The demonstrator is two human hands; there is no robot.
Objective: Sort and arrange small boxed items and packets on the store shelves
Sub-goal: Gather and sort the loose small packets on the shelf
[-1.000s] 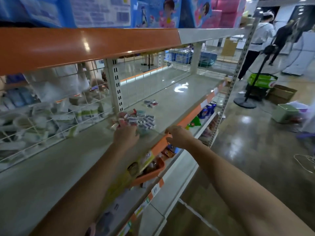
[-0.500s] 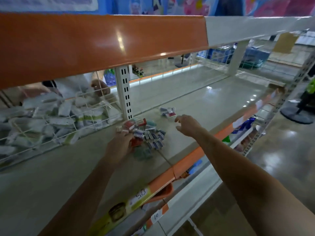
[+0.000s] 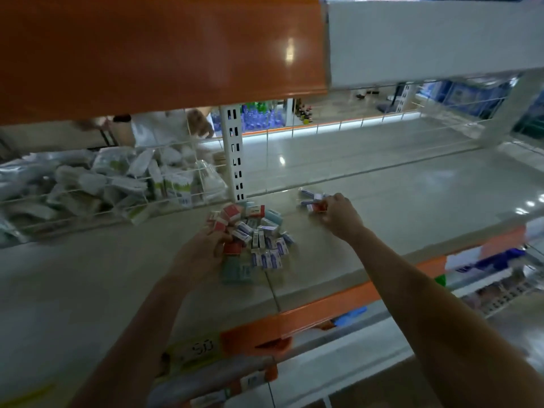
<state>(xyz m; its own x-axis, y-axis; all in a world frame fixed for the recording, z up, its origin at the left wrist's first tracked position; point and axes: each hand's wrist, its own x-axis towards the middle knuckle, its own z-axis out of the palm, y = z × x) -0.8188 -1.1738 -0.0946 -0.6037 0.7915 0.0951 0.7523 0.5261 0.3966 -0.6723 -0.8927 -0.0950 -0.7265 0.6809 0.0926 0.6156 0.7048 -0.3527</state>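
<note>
Place: you stand in a shop.
Signs: shelves (image 3: 382, 201) with orange price strips (image 3: 323, 310), a handwritten price tag (image 3: 203, 347), packets (image 3: 117, 181) behind wire mesh.

An orange fascia (image 3: 164, 51) fills the upper left of the frame, a white one (image 3: 435, 39) the upper right. Centre, a slotted white upright (image 3: 234, 160) stands against a wire grid (image 3: 338, 154). Behind it, glossy floor (image 3: 332, 108) reflects light; blurred blue bottles (image 3: 259, 119), perhaps water, stand top centre.

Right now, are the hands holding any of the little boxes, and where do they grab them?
The left hand grips a small red box by its near end. The right hand pinches one box of the small side group at its right end.
</note>
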